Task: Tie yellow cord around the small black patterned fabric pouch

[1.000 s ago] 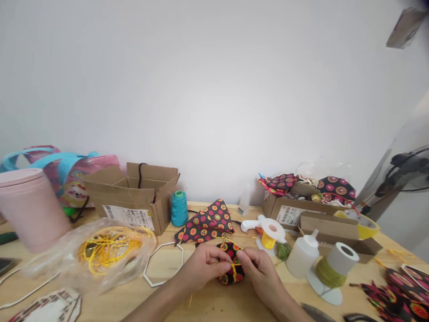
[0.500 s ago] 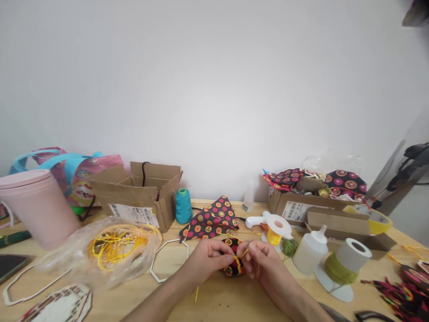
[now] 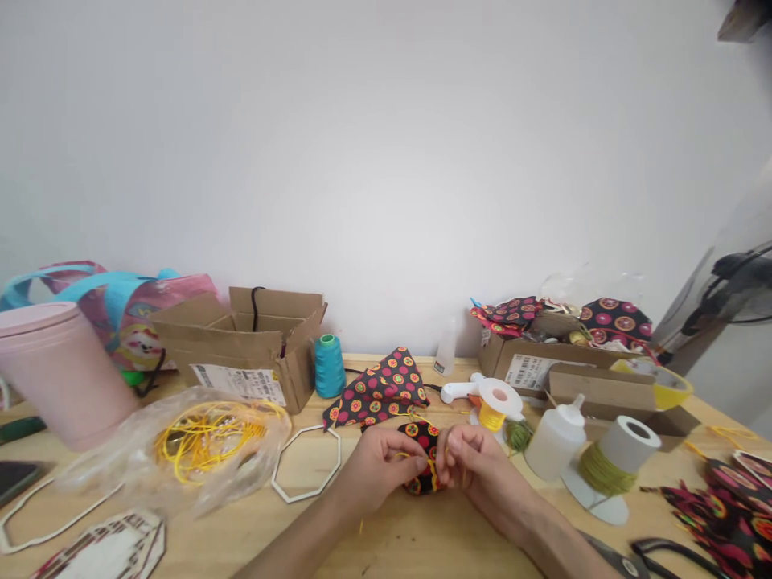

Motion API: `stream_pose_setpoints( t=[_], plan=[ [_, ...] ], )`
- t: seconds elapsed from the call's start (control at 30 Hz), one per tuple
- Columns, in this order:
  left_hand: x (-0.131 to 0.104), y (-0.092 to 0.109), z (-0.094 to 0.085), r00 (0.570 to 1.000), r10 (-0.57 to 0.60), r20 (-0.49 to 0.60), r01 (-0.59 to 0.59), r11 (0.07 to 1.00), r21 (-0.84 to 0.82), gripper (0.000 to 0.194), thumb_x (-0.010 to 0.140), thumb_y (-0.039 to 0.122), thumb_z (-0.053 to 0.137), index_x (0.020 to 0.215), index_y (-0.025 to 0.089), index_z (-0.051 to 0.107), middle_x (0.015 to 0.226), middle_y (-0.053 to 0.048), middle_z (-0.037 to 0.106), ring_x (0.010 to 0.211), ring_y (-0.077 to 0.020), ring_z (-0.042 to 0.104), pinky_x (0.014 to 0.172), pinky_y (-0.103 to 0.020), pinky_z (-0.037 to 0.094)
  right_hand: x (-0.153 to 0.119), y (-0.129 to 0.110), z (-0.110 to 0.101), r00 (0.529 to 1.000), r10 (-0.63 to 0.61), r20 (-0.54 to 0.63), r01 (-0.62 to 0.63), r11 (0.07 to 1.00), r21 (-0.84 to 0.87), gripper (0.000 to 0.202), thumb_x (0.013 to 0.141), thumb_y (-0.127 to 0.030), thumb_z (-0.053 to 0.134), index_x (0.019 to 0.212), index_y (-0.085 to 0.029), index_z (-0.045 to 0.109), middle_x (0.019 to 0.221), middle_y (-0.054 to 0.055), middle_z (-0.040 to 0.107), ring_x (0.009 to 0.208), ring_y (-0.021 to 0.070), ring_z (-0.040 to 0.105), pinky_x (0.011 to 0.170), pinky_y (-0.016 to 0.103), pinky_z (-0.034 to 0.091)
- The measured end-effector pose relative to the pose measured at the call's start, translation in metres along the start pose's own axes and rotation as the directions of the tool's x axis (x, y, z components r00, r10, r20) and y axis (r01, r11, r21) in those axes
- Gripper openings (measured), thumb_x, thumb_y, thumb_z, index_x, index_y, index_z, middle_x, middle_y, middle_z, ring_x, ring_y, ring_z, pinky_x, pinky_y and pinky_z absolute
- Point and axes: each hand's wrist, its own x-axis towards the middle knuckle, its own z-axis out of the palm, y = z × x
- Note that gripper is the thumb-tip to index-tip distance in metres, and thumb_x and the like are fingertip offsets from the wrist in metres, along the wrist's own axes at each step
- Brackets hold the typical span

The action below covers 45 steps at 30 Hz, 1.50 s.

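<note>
Between my hands lies a small dark fabric piece [image 3: 425, 436] patterned with bright round motifs, with yellow cord running across its front. My left hand [image 3: 386, 470] pinches the yellow cord [image 3: 400, 456] between thumb and forefinger at the piece's left side. On the other side, my right hand [image 3: 474, 470] has its fingers closed around more of that cord, which partly hides behind the fingertips. A folded triangle of the same patterned fabric [image 3: 386, 392] rests just behind. Whether a knot sits under my fingers I cannot make out.
At left are a plastic bag of yellow cord [image 3: 211, 442], an octagonal frame [image 3: 306, 464] and an open cardboard box [image 3: 241, 354]. A teal thread cone [image 3: 329, 367] stands behind. To the right are a yellow cord spool [image 3: 494, 402], a squeeze bottle [image 3: 555, 442], a green cord spool [image 3: 615, 474] and scissors [image 3: 657, 555].
My fingers have drawn the yellow cord closer against the fabric piece, and my right hand has curled in more tightly. The view has shifted slightly.
</note>
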Motion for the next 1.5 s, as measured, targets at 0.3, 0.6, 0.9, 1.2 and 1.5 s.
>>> stream_pose_setpoints(
  t=[0.3, 0.6, 0.9, 1.2, 1.5],
  plan=[
    [0.001, -0.011, -0.001, 1.0, -0.027, 0.005, 0.027, 0.999, -0.033, 0.027, 0.061, 0.035, 0.064, 0.073, 0.011, 0.067, 0.054, 0.002, 0.05, 0.047, -0.0081, 0.035, 0.046, -0.021, 0.025, 0.0, -0.002, -0.001, 0.99, 0.013, -0.138, -0.008, 0.999, 0.04, 0.02, 0.069, -0.028, 0.062, 0.058, -0.012, 0.058, 0.071, 0.002, 0.06, 0.062, 0.0092, 0.056, 0.055, 0.018, 0.042],
    [0.0, -0.004, -0.003, 0.999, -0.052, 0.002, 0.052, 0.996, -0.075, 0.03, 0.06, 0.042, 0.063, 0.065, 0.012, 0.063, 0.042, 0.008, 0.037, 0.039, -0.0045, 0.023, 0.04, -0.021, 0.013, -0.001, -0.01, -0.005, 0.985, 0.005, -0.175, 0.03, 0.98, 0.196, 0.017, 0.063, -0.032, 0.066, 0.065, -0.017, 0.058, 0.079, 0.001, 0.057, 0.058, 0.0076, 0.05, 0.05, 0.018, 0.04],
    [0.0, 0.002, -0.006, 0.996, -0.078, -0.03, 0.074, 0.989, -0.124, 0.03, 0.059, 0.042, 0.064, 0.062, 0.013, 0.06, 0.039, 0.01, 0.035, 0.035, -0.0031, 0.021, 0.037, -0.02, 0.011, -0.007, -0.027, -0.008, 0.984, -0.107, -0.144, 0.113, 0.993, 0.036, 0.061, 0.074, -0.061, 0.032, 0.033, -0.016, 0.027, 0.045, -0.002, 0.04, 0.033, 0.0038, 0.023, 0.034, 0.021, 0.017],
    [0.002, -0.003, -0.006, 0.999, -0.032, -0.011, 0.031, 0.996, -0.081, 0.03, 0.06, 0.04, 0.064, 0.063, 0.01, 0.064, 0.046, 0.005, 0.043, 0.043, -0.0058, 0.03, 0.043, -0.021, 0.019, 0.0, 0.0, 0.0, 0.991, -0.128, -0.029, 0.074, 0.727, -0.683, 0.027, 0.058, -0.035, 0.067, 0.077, -0.017, 0.059, 0.057, -0.003, 0.048, 0.045, 0.0063, 0.033, 0.04, 0.019, 0.023],
    [0.005, -0.008, -0.007, 0.999, -0.022, -0.043, 0.022, 1.0, -0.002, 0.027, 0.061, 0.037, 0.063, 0.063, 0.01, 0.063, 0.042, 0.008, 0.035, 0.041, -0.005, 0.022, 0.041, -0.022, 0.013, 0.002, -0.001, 0.001, 0.961, -0.275, -0.012, 0.145, 0.544, -0.826, 0.022, 0.073, -0.032, 0.053, 0.064, -0.016, 0.064, 0.055, 0.001, 0.054, 0.05, 0.0105, 0.042, 0.045, 0.021, 0.03]
  ],
)
